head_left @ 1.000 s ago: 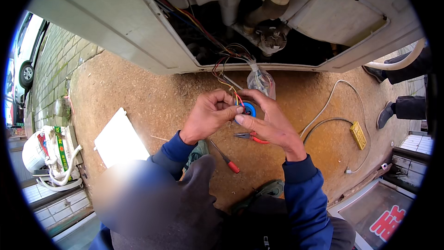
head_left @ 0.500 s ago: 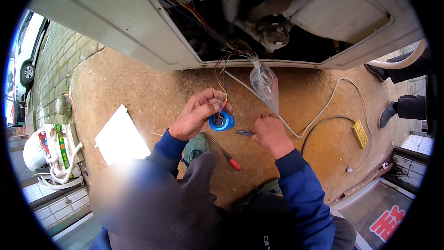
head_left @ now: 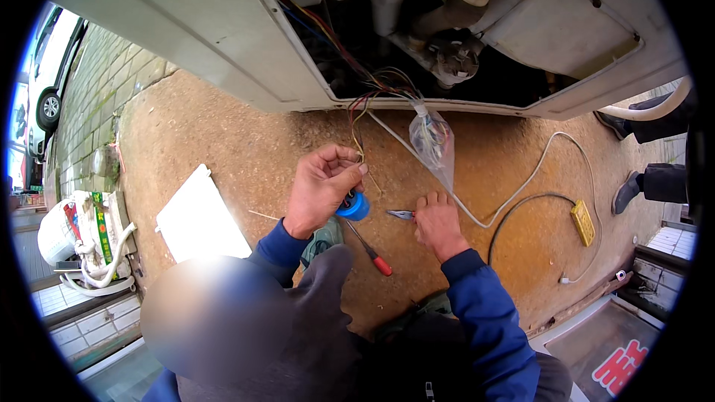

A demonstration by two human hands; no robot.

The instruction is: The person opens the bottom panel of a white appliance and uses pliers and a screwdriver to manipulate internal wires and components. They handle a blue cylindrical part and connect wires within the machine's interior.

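Observation:
My left hand [head_left: 319, 184] pinches thin coloured wires [head_left: 360, 143] that come down from the opening of a white machine [head_left: 298, 97]. A blue round piece [head_left: 355, 207] with a dark recess sits under its fingers, partly hidden by them. One thin wire end sticks out past the thumb. My right hand [head_left: 439, 225] is closed around pliers [head_left: 402, 214], whose jaws point left toward the blue piece without touching it. On the ground between my hands and feet lies a screwdriver [head_left: 380, 262] with a red handle.
A clear plastic bag [head_left: 432, 138] around wires hangs from the machine's edge. A pale cable [head_left: 514, 195] and a yellow power strip [head_left: 582, 223] lie right. At left are a white panel [head_left: 201, 216] and a bag with hoses [head_left: 93, 242]. Another person's shoes [head_left: 627, 193] stand far right.
My left hand has turned and the blue piece has tilted, so its recess shows less. A thin wire end now shows beyond my thumb. The pliers stay in my right hand.

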